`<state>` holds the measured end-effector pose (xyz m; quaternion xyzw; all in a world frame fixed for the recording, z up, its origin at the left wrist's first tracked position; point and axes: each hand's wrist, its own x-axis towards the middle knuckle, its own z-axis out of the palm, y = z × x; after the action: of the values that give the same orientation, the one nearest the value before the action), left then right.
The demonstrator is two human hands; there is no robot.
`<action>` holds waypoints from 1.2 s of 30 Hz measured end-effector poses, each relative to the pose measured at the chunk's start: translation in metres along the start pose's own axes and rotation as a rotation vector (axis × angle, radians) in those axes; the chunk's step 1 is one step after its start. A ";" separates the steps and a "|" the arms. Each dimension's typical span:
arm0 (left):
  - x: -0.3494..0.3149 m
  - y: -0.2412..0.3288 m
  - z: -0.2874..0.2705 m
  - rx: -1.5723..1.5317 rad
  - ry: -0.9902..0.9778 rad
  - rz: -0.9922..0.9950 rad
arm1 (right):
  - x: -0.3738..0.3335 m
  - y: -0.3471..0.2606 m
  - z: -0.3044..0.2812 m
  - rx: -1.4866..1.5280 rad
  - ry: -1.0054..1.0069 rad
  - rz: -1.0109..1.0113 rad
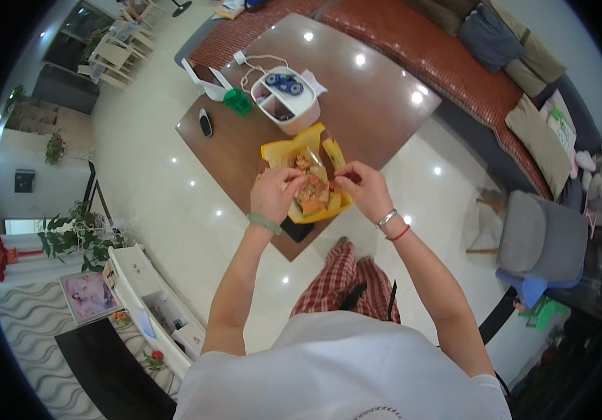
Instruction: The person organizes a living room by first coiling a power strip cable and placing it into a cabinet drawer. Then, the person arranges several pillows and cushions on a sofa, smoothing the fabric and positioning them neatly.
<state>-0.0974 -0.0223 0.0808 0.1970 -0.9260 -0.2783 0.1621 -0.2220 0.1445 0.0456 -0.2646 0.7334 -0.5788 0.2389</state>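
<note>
An opened yellow package [291, 148] lies on the near corner of the dark table, its sides folded up. Small orange and reddish pieces [313, 192], perhaps wrapped, fill it; their kind is too small to tell. At its left side is my left hand [273, 194], a green bangle on the wrist, the fingers bent and thumb and fingertips together over the contents. My right hand [365, 190], with a silver bracelet and a red cord, is at the package's right side, its thumb and fingers pinched by the yellow edge. What either pinch holds is hidden.
On the brown table [364, 91] stand a white and pink divided box [299, 112], a green cup [238, 102], a white stand [206, 80] and a dark remote-like object [205, 122]. A dark flat object [296, 229] lies at the near corner. A grey chair [542, 231] is at the right.
</note>
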 end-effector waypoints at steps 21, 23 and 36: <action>0.197 0.117 0.175 -0.672 0.186 -0.384 | 0.195 0.041 -0.183 0.356 -0.246 0.286; 0.209 0.115 0.191 -0.691 0.194 -0.497 | 0.215 0.060 -0.196 0.308 -0.315 0.250; 0.319 0.031 0.264 -0.883 0.616 -0.834 | 0.356 0.125 -0.189 0.078 -0.446 0.252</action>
<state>-0.4914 -0.0245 -0.0492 0.5233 -0.4839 -0.6004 0.3626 -0.6254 0.0680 -0.0511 -0.2829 0.6667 -0.4998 0.4751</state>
